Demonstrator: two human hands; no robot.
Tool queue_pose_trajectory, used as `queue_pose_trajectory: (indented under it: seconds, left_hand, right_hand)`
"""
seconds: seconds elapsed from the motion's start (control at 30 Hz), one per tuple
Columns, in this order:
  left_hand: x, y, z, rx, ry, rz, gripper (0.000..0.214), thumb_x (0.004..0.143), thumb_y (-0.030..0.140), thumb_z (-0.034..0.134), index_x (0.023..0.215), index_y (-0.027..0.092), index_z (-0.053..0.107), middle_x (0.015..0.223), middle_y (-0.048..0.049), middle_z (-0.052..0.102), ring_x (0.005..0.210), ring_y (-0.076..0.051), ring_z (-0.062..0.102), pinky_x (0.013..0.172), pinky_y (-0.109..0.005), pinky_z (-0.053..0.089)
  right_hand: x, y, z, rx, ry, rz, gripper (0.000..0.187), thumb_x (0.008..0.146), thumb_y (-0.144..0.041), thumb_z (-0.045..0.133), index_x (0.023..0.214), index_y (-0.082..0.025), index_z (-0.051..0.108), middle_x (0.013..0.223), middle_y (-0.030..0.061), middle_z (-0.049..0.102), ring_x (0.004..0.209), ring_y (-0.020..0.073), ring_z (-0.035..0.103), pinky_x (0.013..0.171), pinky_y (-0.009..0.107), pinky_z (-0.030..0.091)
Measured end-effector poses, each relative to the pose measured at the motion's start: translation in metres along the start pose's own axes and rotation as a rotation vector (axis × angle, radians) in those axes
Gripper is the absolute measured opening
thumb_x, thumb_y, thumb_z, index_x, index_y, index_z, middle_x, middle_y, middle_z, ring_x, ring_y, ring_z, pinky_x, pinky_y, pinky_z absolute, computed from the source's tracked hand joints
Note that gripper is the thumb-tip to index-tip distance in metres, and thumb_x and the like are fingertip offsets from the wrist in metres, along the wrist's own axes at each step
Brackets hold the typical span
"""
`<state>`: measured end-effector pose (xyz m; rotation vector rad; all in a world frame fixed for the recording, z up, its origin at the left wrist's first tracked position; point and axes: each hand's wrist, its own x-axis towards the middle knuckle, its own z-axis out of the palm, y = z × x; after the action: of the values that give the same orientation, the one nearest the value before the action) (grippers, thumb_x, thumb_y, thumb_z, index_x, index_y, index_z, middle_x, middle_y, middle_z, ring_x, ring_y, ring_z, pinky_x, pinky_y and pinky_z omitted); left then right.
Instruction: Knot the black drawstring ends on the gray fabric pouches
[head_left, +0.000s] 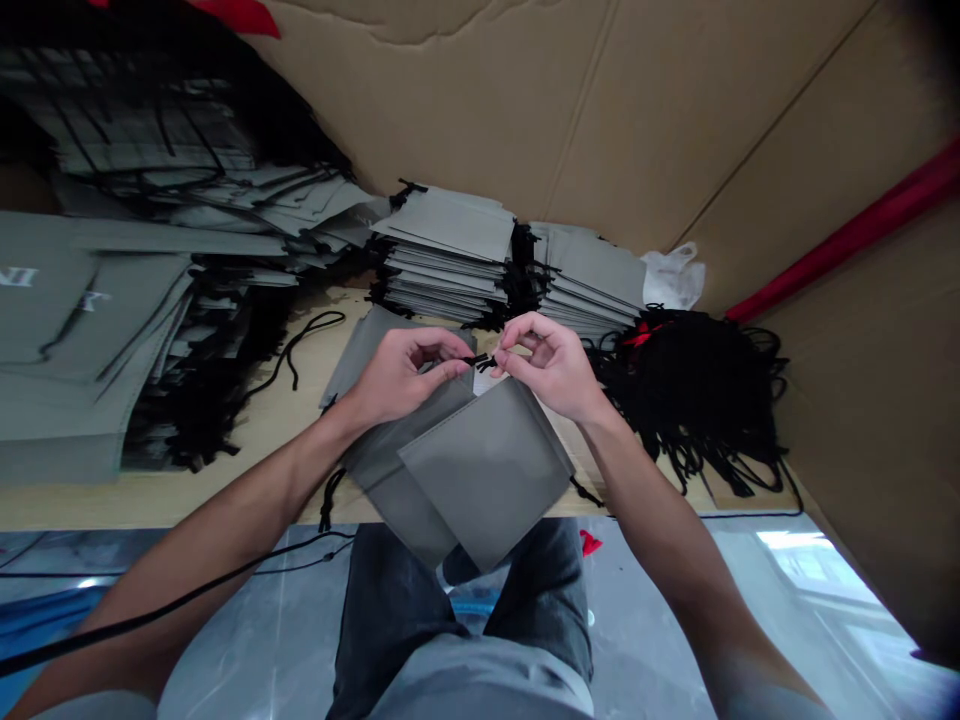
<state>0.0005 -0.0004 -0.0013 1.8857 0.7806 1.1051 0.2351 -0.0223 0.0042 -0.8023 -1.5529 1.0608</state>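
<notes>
My left hand (409,370) and my right hand (549,362) face each other above the front of the table. Each pinches a piece of black cord (481,361) between thumb and fingertips, and the short ends meet in the gap between them. Just below my hands lies a grey drawstring pouch (487,465), tilted and hanging over the table edge towards my lap. Under it are more grey pouches (375,475), with black cord ends sticking out at the left. Whether the cord is knotted cannot be made out.
Neat stacks of grey pouches (450,240) stand at the back, with larger heaps (67,330) at the left. A pile of black cords (705,390) lies at the right. Cardboard (525,110) walls the back. A loose cord (292,350) lies on the table (247,490).
</notes>
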Motion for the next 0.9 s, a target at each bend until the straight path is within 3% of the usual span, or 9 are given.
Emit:
queue_pose_trajectory:
  seconds: [0.33,0.53,0.7,0.9]
  left_hand:
    - [-0.001,0.001,0.001,0.062,-0.002,0.026,0.026,0.089,0.039,0.083,0.1,0.016,0.083,0.091,-0.0067,0.082,0.079,-0.017,0.071,0.071,-0.027,0.056]
    - [-0.005,-0.008,0.003,0.051,0.013,0.053,0.035,0.087,0.045,0.088,0.108,0.017,0.083,0.095,-0.0081,0.081,0.084,-0.019,0.072,0.076,-0.028,0.057]
    - [-0.007,-0.009,0.003,0.252,0.043,0.163,0.034,0.089,0.048,0.086,0.109,0.021,0.085,0.093,-0.0059,0.082,0.075,-0.016,0.068,0.072,-0.027,0.053]
    - [-0.007,-0.009,0.001,0.384,0.022,0.342,0.026,0.099,0.039,0.078,0.117,0.02,0.084,0.1,-0.0058,0.083,0.079,-0.014,0.072,0.075,-0.024,0.054]
  right_hand:
    - [-0.001,-0.001,0.002,0.002,0.006,0.016,0.033,0.084,-0.039,0.09,0.089,-0.021,0.063,0.094,0.0008,0.062,0.078,0.0141,0.07,0.073,0.032,0.067]
    - [-0.001,-0.003,0.004,0.04,0.002,0.027,0.028,0.083,-0.033,0.09,0.089,-0.02,0.066,0.094,0.0012,0.063,0.082,0.0148,0.07,0.079,0.034,0.07]
    - [-0.002,-0.001,0.004,0.081,-0.011,0.048,0.024,0.084,-0.028,0.089,0.089,-0.019,0.067,0.094,0.0011,0.063,0.084,0.0149,0.071,0.08,0.033,0.07]
    - [-0.002,-0.002,0.002,0.094,-0.011,0.097,0.029,0.081,-0.033,0.092,0.088,-0.02,0.067,0.093,0.001,0.063,0.085,0.0156,0.07,0.082,0.035,0.07]
